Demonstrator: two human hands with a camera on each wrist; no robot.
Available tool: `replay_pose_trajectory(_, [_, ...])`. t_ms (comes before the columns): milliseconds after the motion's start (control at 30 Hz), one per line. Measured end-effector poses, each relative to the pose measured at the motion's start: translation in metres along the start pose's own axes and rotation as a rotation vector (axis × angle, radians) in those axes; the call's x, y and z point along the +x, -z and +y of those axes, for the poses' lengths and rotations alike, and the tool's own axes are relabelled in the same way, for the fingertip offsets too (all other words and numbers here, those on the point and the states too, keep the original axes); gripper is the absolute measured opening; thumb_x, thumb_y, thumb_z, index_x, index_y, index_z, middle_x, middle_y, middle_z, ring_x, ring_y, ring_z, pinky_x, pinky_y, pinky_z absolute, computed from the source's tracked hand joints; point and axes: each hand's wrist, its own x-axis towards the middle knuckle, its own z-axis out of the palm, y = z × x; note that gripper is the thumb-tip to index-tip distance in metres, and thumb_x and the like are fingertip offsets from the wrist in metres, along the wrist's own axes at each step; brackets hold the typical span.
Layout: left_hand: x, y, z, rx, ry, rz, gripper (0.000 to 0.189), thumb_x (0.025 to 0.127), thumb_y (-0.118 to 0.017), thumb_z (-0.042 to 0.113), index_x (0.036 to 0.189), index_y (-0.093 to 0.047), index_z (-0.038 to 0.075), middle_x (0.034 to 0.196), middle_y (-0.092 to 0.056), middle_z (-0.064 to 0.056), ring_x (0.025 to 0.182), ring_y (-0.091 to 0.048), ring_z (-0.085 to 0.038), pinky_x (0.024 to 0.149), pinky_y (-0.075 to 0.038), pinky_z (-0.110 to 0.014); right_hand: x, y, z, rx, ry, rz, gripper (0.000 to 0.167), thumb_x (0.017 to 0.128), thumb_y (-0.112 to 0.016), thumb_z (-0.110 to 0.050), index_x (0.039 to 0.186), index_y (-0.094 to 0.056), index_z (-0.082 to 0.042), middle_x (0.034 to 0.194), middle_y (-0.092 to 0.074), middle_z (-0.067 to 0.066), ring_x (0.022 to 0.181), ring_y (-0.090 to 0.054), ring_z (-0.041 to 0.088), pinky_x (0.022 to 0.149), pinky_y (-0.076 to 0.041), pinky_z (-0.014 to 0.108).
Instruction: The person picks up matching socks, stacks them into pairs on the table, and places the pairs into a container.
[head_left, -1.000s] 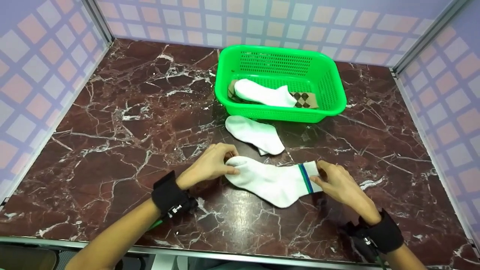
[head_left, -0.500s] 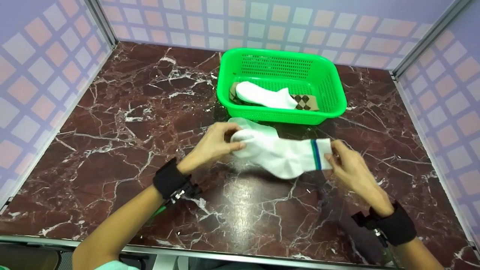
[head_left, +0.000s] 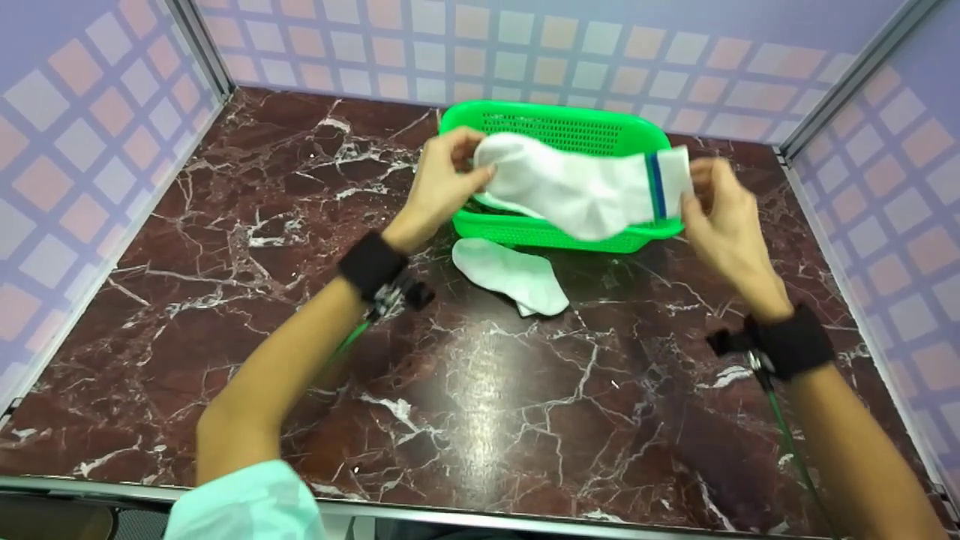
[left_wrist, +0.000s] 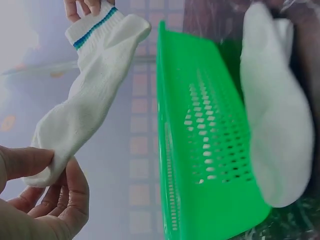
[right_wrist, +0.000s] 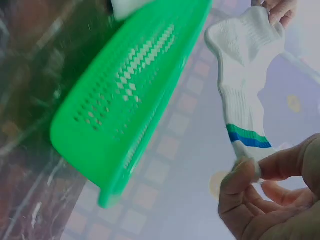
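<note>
A white sock [head_left: 577,187] with a green and a blue stripe at its cuff is stretched lengthwise between both hands, above the green basket [head_left: 555,232]. My left hand [head_left: 446,176] pinches its toe end between thumb and fingers, as the left wrist view also shows. The cuff is pinched by my right hand [head_left: 724,217], with the stripes [right_wrist: 247,136] just beyond the fingertips in the right wrist view. From the head, the held sock covers most of the basket's inside. In front of the basket, a plain white sock [head_left: 510,276] lies on the table.
The dark red marbled table [head_left: 300,225] has its front edge near the body. Tiled panels [head_left: 90,150] enclose it at the back and on both sides. Each wrist wears a black strap [head_left: 371,266] with a camera.
Both hands have lifted the striped sock off the table and carried it away from the body, past the plain white sock, to above the basket. The plain sock stays put.
</note>
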Motion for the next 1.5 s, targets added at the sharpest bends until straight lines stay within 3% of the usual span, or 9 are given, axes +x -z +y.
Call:
replay_pose_trajectory(200, [0.040, -0.005, -0.011, 0.110, 0.072, 0.104, 0.030, 0.084, -0.068, -0.003, 0.114, -0.062, 0.001, 0.103, -0.069, -0.013, 0.082, -0.067, -0.020, 0.068, -0.055, -0.027, 0.042, -0.007, 0.009, -0.027, -0.078, 0.039, 0.023, 0.092, -0.053, -0.004, 0.114, -0.057, 0.004, 0.100, -0.067, 0.018, 0.075, -0.057, 0.008, 0.061, -0.046, 0.015])
replay_pose_trajectory(333, [0.056, -0.010, -0.027, 0.219, 0.115, 0.151, 0.030, 0.083, -0.069, 0.001, 0.112, -0.064, 0.004, 0.099, -0.070, -0.011, 0.083, -0.067, -0.016, 0.068, -0.054, -0.023, 0.058, -0.018, 0.020, -0.024, -0.143, -0.065, 0.025, 0.093, -0.052, -0.004, 0.116, -0.056, 0.005, 0.100, -0.065, 0.022, 0.071, -0.058, 0.013, 0.050, -0.048, 0.015])
replay_pose_trajectory(467, [0.063, -0.018, -0.044, 0.260, 0.162, 0.144, 0.031, 0.082, -0.066, -0.001, 0.112, -0.063, 0.003, 0.100, -0.068, -0.012, 0.087, -0.064, -0.016, 0.067, -0.053, -0.024, 0.065, -0.033, 0.037, -0.021, -0.217, -0.174, 0.028, 0.095, -0.052, -0.005, 0.120, -0.054, 0.006, 0.105, -0.063, 0.026, 0.065, -0.060, 0.014, 0.050, -0.051, 0.019])
replay_pose_trajectory(633, [0.067, -0.028, -0.061, 0.295, 0.182, 0.117, 0.034, 0.080, -0.060, -0.007, 0.113, -0.061, -0.001, 0.103, -0.065, -0.017, 0.090, -0.062, -0.022, 0.069, -0.051, -0.026, 0.064, -0.047, 0.053, 0.008, -0.289, -0.240, 0.033, 0.096, -0.053, -0.007, 0.126, -0.051, 0.007, 0.111, -0.059, 0.029, 0.062, -0.060, 0.010, 0.054, -0.053, 0.021])
replay_pose_trajectory(800, [0.069, -0.032, -0.068, 0.529, 0.218, 0.053, 0.036, 0.082, -0.053, -0.006, 0.118, -0.056, 0.001, 0.115, -0.058, -0.015, 0.101, -0.054, -0.027, 0.079, -0.043, -0.029, 0.065, -0.060, 0.061, 0.009, -0.337, -0.264, 0.034, 0.096, -0.052, -0.007, 0.126, -0.050, 0.009, 0.110, -0.059, 0.030, 0.062, -0.061, 0.010, 0.060, -0.056, 0.029])
replay_pose_trajectory(1000, [0.074, -0.037, -0.069, 0.724, 0.297, -0.073, 0.017, 0.086, -0.046, -0.004, 0.101, -0.045, 0.004, 0.097, -0.045, -0.008, 0.085, -0.039, -0.022, 0.071, -0.031, -0.028, 0.064, -0.067, 0.068, -0.047, -0.353, -0.328, 0.038, 0.094, -0.051, -0.007, 0.127, -0.049, 0.011, 0.111, -0.060, 0.034, 0.081, -0.066, 0.036, 0.056, -0.050, 0.026])
replay_pose_trajectory(1133, [0.076, -0.037, -0.065, 0.794, 0.331, -0.124, 0.026, 0.088, -0.047, 0.000, 0.114, -0.047, 0.002, 0.104, -0.052, -0.011, 0.087, -0.047, -0.025, 0.068, -0.033, -0.030, 0.067, -0.063, 0.068, -0.100, -0.354, -0.387, 0.045, 0.094, -0.056, -0.013, 0.131, -0.047, 0.012, 0.119, -0.056, 0.037, 0.102, -0.059, 0.046, 0.076, -0.053, 0.041])
replay_pose_trajectory(1300, [0.067, -0.031, -0.056, 0.823, 0.233, -0.114, 0.053, 0.085, -0.047, 0.000, 0.138, -0.038, -0.002, 0.118, -0.056, -0.020, 0.102, -0.056, -0.033, 0.077, -0.048, -0.036, 0.068, -0.057, 0.055, -0.124, -0.287, -0.338, 0.042, 0.095, -0.056, -0.015, 0.129, -0.051, 0.011, 0.125, -0.053, 0.034, 0.114, -0.051, 0.048, 0.093, -0.044, 0.055])
replay_pose_trajectory(1500, [0.021, -0.012, -0.043, 0.792, -0.089, -0.022, 0.036, 0.086, -0.054, 0.003, 0.121, -0.052, -0.001, 0.111, -0.056, -0.017, 0.101, -0.053, -0.031, 0.085, -0.046, -0.040, 0.039, -0.054, 0.038, -0.027, 0.011, -0.071, 0.023, 0.093, -0.058, -0.005, 0.110, -0.062, 0.008, 0.109, -0.064, 0.024, 0.095, -0.062, 0.035, 0.085, -0.049, 0.045])
